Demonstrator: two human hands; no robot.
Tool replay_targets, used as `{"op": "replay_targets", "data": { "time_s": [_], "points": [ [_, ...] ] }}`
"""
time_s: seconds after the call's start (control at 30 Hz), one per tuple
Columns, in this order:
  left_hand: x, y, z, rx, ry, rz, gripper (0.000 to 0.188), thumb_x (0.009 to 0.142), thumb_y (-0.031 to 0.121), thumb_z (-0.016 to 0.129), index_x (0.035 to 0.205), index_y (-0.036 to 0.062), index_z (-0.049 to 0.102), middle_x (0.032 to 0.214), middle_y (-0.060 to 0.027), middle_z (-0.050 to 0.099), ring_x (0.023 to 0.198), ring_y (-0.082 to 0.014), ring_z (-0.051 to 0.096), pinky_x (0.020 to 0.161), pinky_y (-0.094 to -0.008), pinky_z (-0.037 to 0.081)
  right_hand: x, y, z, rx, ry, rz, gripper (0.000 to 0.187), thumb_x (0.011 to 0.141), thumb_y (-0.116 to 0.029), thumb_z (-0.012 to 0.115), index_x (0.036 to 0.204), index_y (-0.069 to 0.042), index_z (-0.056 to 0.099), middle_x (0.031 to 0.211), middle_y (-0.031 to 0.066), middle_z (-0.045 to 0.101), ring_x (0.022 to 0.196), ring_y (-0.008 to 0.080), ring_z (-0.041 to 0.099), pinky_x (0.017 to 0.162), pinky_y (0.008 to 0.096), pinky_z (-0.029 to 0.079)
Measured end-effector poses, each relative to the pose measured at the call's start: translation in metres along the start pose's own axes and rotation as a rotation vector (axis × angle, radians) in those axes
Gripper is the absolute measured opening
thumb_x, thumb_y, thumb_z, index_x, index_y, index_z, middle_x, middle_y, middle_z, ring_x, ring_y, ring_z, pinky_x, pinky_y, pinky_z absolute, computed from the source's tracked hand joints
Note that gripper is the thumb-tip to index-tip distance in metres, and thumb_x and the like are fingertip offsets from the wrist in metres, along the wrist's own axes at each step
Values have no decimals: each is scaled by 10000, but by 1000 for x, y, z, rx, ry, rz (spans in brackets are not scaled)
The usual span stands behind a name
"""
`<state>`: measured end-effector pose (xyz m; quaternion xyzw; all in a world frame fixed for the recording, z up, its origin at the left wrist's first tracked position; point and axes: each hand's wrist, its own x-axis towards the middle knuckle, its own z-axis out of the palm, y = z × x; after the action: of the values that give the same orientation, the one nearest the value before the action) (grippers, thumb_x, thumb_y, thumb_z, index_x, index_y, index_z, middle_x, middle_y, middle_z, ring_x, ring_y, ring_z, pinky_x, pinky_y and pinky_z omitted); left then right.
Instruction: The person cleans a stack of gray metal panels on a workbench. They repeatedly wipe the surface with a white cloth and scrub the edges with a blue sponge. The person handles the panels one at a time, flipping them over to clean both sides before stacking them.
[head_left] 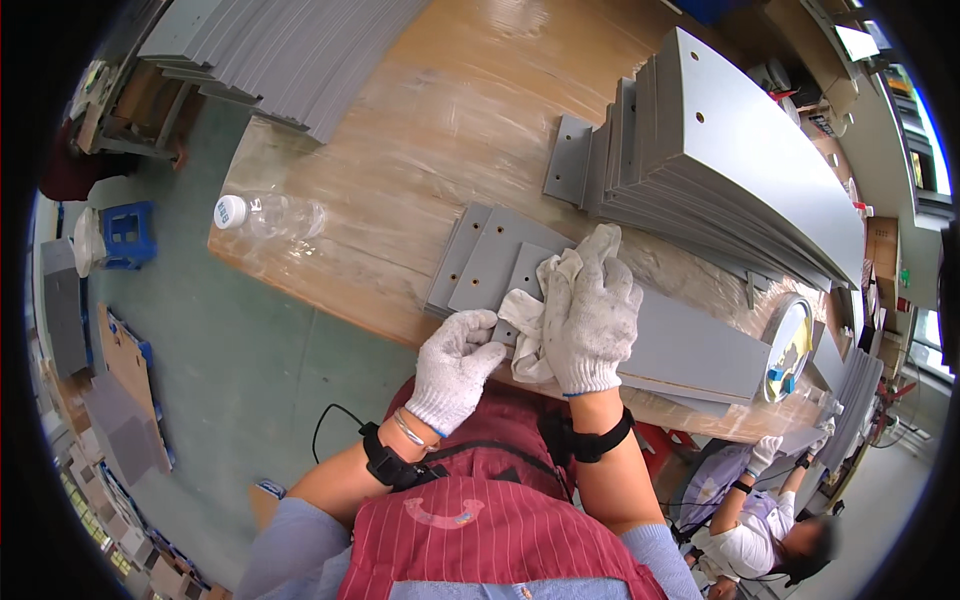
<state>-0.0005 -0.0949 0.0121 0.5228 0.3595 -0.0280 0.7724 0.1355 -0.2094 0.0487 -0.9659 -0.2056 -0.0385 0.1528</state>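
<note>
In a white knit glove, my right hand (597,325) is closed over a crumpled white cloth (530,318). It presses the cloth onto the top grey panel (690,345), a long flat board with small holes near its end. My left hand (453,368), also gloved, is curled at the near left corner of that panel, its fingertips and thumb at the edge. Beneath and beside it lie more grey panels (490,262) with drilled holes, partly covered by the top one. The cloth and right hand hide part of the panel's surface.
A tall stack of grey panels (740,130) stands beyond my right hand; another stack (270,60) is at the far left. A plastic bottle (270,216) lies on the film-covered table (400,150). A round tub (788,345) sits at right, near a co-worker (750,530).
</note>
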Motion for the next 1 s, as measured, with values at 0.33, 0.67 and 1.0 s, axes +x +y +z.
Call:
{"op": "replay_targets", "data": {
  "time_s": [0.33, 0.67, 1.0],
  "points": [
    [12, 25, -71, 1, 31, 90, 540, 862, -39, 673, 1394, -28, 577, 1130, -72, 669, 977, -125, 642, 847, -287, 542, 23, -82, 26, 110, -92, -129, 602, 921, -307, 675, 1418, -24, 488, 1208, 237, 600, 993, 425, 600, 811, 522, 525],
    [18, 18, -80, 180, 0, 226, 353, 839, 6, 747, 1181, 0, 660, 1063, -84, 709, 971, -181, 664, 879, -335, 532, 48, -152, 49, 123, -212, -201, 388, 968, -250, 622, 1309, -69, 588, 1177, 235, 618, 1029, 448, 611, 832, 512, 527],
    [20, 27, -87, 140, -94, 110, 386, 908, 73, 735, 1253, -35, 603, 1177, -84, 704, 987, -153, 673, 875, -317, 563, 46, -129, 15, 1774, -436, 259, 472, 1027, -164, 581, 1458, 2, 482, 1453, 174, 544, 1267, 234, 572, 1057, 342, 481]
  ]
}}
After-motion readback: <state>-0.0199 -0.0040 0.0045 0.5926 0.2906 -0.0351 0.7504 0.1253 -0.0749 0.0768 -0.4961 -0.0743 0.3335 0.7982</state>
